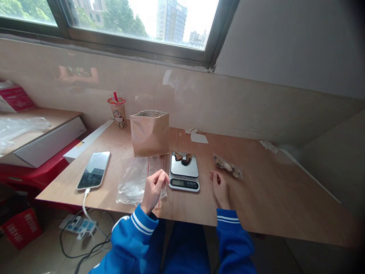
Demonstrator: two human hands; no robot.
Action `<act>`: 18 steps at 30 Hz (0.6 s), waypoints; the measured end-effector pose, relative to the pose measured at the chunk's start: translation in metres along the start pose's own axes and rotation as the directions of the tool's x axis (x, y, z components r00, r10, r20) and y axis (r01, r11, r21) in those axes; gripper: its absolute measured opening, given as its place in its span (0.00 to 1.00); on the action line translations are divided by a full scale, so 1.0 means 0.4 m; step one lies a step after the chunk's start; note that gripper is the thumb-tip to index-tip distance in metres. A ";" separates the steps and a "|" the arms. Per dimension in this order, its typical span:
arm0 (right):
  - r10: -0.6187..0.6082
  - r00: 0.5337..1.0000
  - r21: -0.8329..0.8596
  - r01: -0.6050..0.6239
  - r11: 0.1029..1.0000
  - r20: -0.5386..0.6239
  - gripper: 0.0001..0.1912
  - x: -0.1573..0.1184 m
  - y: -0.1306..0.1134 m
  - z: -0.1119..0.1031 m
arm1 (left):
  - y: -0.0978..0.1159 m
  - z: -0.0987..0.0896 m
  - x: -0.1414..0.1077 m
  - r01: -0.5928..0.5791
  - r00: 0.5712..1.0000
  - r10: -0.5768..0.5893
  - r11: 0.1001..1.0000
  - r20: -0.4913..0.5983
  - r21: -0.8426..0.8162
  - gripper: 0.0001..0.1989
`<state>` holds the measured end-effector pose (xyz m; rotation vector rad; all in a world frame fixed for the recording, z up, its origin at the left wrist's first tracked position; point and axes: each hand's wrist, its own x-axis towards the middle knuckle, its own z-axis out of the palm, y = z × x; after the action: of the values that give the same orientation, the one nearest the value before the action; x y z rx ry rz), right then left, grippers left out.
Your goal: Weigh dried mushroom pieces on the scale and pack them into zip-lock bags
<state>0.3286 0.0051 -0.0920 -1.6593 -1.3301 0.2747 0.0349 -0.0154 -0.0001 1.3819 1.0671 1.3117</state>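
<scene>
A white kitchen scale point(184, 171) stands in front of me, its small display lit. Several dark brown dried pieces, like dried mushrooms point(186, 159), lie on its metal plate. My left hand point(154, 188) hovers at the scale's left edge above clear zip bags point(131, 180), thumb and fingertips pressed together; I see nothing held in it. On the other side, my right hand point(220, 186) rests on the table with fingers loosely curled and a gap between thumb and finger. Just beyond it lies a filled clear bag point(228, 166) of pale and brown pieces.
Behind the zip bags stands an open brown paper bag point(150, 134), with a drink cup point(118, 112) to its left. A phone point(94, 170) on a charging cable lies near the table's left edge. White paper point(199, 138) lies behind the scale. A power strip point(79, 225) is on the floor.
</scene>
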 end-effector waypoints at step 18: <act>0.040 0.999 -0.045 -0.040 0.998 0.006 0.27 -0.016 -0.027 -0.005 | 0.268 -0.094 0.429 -0.037 0.972 0.232 0.308 -0.038 0.951 0.18</act>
<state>0.3206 -0.0020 -0.0851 -1.7254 -1.3185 0.2760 0.0065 0.1334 0.1394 2.2900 2.0945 0.8435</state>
